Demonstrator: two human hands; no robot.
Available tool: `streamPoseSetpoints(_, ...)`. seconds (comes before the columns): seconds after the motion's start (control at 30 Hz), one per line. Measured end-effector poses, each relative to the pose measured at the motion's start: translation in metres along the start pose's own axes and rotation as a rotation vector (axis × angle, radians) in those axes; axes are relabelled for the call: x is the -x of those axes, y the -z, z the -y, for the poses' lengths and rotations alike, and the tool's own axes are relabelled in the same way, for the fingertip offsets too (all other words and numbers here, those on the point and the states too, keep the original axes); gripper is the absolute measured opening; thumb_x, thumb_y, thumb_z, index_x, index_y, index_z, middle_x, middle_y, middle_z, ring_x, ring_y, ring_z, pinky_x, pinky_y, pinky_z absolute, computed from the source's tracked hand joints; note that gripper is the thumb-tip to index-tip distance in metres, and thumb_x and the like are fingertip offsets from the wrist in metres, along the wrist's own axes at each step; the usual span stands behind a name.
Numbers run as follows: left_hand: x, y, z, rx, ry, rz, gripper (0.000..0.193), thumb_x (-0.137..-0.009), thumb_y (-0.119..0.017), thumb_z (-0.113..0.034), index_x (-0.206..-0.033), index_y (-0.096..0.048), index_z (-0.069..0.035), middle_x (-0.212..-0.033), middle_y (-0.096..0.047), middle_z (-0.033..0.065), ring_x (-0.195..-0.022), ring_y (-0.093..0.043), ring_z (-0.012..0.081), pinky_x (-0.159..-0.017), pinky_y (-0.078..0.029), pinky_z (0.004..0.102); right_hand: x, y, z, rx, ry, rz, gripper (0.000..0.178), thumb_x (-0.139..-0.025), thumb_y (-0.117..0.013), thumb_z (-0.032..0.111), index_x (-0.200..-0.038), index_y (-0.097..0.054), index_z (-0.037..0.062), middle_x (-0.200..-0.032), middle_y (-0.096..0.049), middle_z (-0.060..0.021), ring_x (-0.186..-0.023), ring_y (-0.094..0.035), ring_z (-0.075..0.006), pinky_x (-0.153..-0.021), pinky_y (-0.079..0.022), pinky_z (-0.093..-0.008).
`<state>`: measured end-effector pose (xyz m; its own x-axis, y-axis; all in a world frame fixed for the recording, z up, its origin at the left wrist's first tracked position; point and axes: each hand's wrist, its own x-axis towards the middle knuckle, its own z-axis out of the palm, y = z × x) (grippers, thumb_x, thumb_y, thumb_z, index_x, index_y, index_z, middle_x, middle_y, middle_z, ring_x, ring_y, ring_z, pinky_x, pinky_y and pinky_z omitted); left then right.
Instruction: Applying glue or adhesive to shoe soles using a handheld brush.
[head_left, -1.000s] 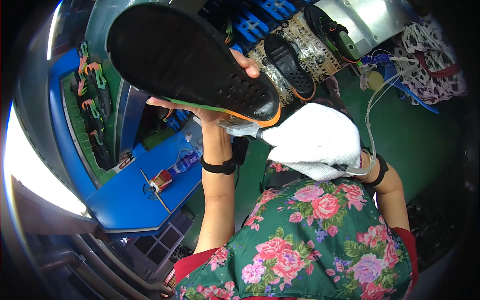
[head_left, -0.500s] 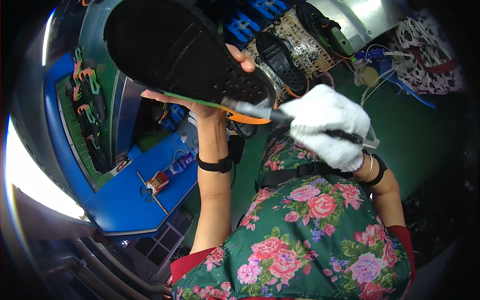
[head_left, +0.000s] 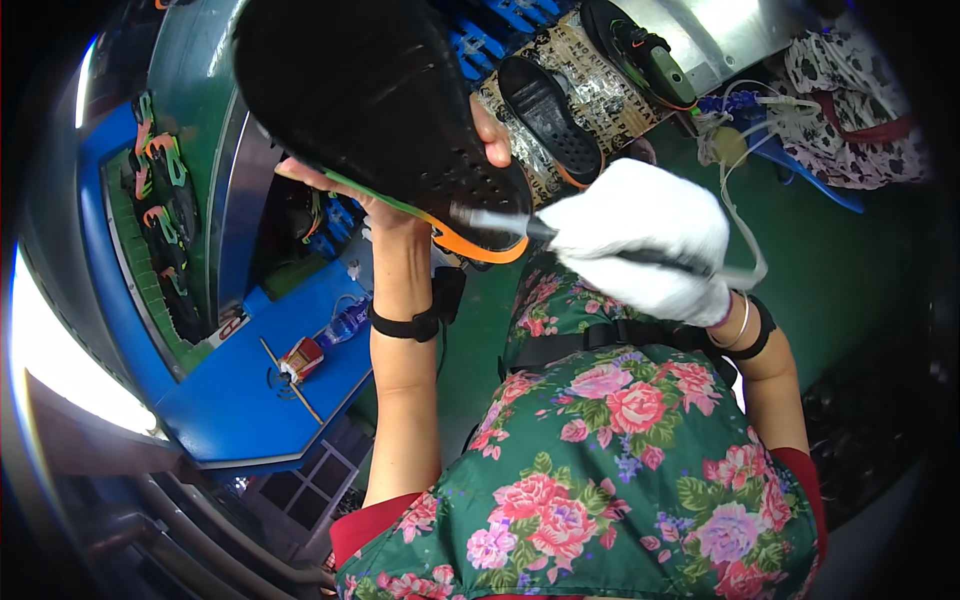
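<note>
A black shoe sole (head_left: 350,100) with an orange and green edge rests in my bare left hand (head_left: 385,208). The thumb and fingers wrap round its sides, and its hollow inner face, dotted with small holes at the heel, is turned up. In my right hand (head_left: 640,245), covered by a white glove, a brush (head_left: 490,220) with a dark handle is held. Its pale, motion-smeared tip lies over the heel end of the sole, near the orange rim. Whether the bristles touch the surface I cannot tell.
Ahead, another black sole (head_left: 552,115) lies on taped cardboard (head_left: 600,75), beside a dark shoe (head_left: 645,60). At left, several shoe parts (head_left: 165,215) sit on a green belt. A blue table (head_left: 235,410) bears a bottle (head_left: 347,320) and a small red carton (head_left: 300,358). A pale hose (head_left: 735,205) hangs at right.
The sole and my left hand appear slightly farther left and lower in the picture. The brush has shifted a little across the heel; both grips stay the same.
</note>
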<state>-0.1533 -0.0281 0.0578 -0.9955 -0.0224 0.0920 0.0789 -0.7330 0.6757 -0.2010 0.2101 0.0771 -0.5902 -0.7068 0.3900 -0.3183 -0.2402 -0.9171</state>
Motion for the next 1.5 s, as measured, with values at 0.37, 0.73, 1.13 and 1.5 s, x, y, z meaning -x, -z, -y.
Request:
streamPoseSetpoints(0.37, 0.004, 0.016, 0.005, 0.114, 0.262, 0.044, 0.132, -0.062, -0.031, -0.102, -0.141, -0.044, 0.003, -0.098, -0.065, 0.0280, -0.079, -0.070, 0.0351, -0.070, -0.060, 0.0465, 0.005, 0.001, -0.004, 0.142, 0.048, 0.255, 0.031, -0.074, -0.081, 0.008, -0.105, -0.075, 0.0108, -0.101, -0.074, -0.0074, -0.079, -0.068, -0.0245, -0.065, -0.055, -0.0336)
streamPoseSetpoints(0.73, 0.016, 0.018, 0.011, -0.016, 0.582, -0.089, 0.117, -0.075, -0.031, -0.094, -0.141, -0.048, 0.001, -0.099, -0.067, 0.0297, -0.077, -0.072, 0.0353, -0.072, -0.064, 0.0444, 0.002, -0.013, -0.013, 0.223, 0.305, 0.334, 0.026, -0.077, -0.082, 0.012, -0.102, -0.077, 0.0132, -0.094, -0.075, -0.0036, -0.078, -0.069, -0.0253, -0.072, -0.056, -0.0332)
streamPoseSetpoints(1.13, 0.022, 0.020, 0.013, -0.216, 0.718, -0.240, 0.088, -0.094, -0.040, -0.074, -0.124, -0.060, 0.006, -0.095, -0.072, 0.0242, -0.075, -0.076, 0.0272, -0.063, -0.066, 0.0357, -0.022, -0.006, -0.004, 0.002, 0.258, 0.479, 0.019, -0.078, -0.079, 0.013, -0.097, -0.076, 0.0140, -0.095, -0.073, -0.0017, -0.081, -0.068, -0.0232, -0.071, -0.056, -0.0353)
streamPoseSetpoints(1.5, 0.042, 0.024, 0.046, 0.610, 0.165, -0.100, 0.105, -0.086, -0.026, -0.088, -0.132, -0.052, 0.002, -0.110, -0.063, 0.0252, -0.101, -0.065, 0.0383, -0.089, -0.054, 0.0538, -0.020, -0.006, 0.009, -0.410, -0.686, -0.145, 0.016, -0.084, -0.069, 0.005, -0.098, -0.076, -0.0010, -0.099, -0.076, -0.0109, -0.066, -0.059, -0.0053, -0.058, -0.044, -0.0192)
